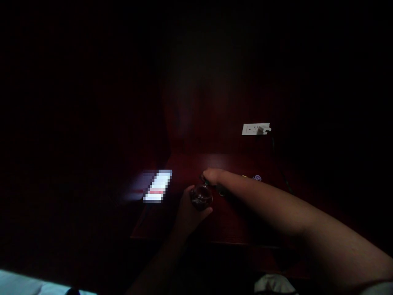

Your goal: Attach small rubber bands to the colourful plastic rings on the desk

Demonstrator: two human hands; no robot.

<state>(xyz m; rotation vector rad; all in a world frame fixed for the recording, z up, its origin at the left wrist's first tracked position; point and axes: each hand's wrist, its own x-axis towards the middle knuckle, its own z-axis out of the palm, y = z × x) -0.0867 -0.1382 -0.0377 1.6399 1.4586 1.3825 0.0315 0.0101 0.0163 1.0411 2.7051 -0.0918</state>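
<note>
My left hand (190,209) is wrapped around a small clear glass jar (202,197), whose round open mouth faces up toward me. Just beyond the jar, my right hand (210,176) reaches low over the dark red tabletop (172,221). Its fingers are curled down and partly lost in shadow; what they hold, if anything, I cannot make out. Close to my right forearm lie a small purple disc (257,178), a yellow piece (245,176) half hidden behind the arm, and a small greenish round piece (221,193).
A brightly lit, blurred-out screen (158,186) is at the table's left side. On the back wall is a white socket plate (255,129) with a plug (264,130) in it and a dark cable (273,142) hanging down. Pale cloth (27,282) shows at lower left. Most surroundings are dark.
</note>
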